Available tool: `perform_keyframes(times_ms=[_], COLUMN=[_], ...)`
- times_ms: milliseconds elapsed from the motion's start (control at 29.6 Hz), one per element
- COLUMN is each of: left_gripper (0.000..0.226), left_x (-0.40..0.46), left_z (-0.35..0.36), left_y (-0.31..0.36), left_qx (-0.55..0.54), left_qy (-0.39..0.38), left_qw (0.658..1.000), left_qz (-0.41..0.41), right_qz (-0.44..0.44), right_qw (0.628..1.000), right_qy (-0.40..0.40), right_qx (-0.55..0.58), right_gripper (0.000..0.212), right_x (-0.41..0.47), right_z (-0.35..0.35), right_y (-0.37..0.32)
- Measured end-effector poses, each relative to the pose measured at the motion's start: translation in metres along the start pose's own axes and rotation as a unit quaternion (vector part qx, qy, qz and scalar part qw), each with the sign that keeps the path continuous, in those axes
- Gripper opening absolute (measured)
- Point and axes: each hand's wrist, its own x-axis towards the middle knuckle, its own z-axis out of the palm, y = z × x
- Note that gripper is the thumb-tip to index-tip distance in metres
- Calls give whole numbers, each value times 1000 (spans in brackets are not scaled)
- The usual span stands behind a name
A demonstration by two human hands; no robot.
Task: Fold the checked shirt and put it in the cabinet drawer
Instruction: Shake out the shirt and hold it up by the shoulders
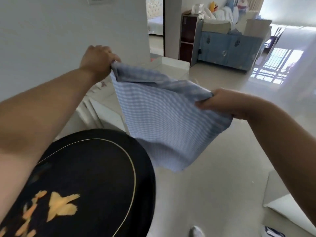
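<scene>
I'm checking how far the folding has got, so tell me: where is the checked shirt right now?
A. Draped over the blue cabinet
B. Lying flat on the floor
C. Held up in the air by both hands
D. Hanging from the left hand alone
C: the left hand grips one top corner of the checked shirt and the right hand grips the other, so it hangs above the floor.
</scene>
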Motion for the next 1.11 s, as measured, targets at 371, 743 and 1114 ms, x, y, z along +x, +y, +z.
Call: perform_keyframes(times_ms=[371,743,1114], left_gripper=[33,38,43], left_x=[-214,-359,-409], left_z=[12,65,90], left_y=[-141,-145,-142], left_qx=[75,58,24], left_qy=[-216,-415,-422], left_qw=[973,906,898], left_qz=[40,-53,-123], right_qz=[24,122,191], right_qw=[950,907,880], right_qy=[-272,-383,-371], right_qx=[152,124,225], right_gripper=[33,44,32], right_x=[-42,-5,-25], right_z=[197,303,367], right_y=[-89,-74,-59])
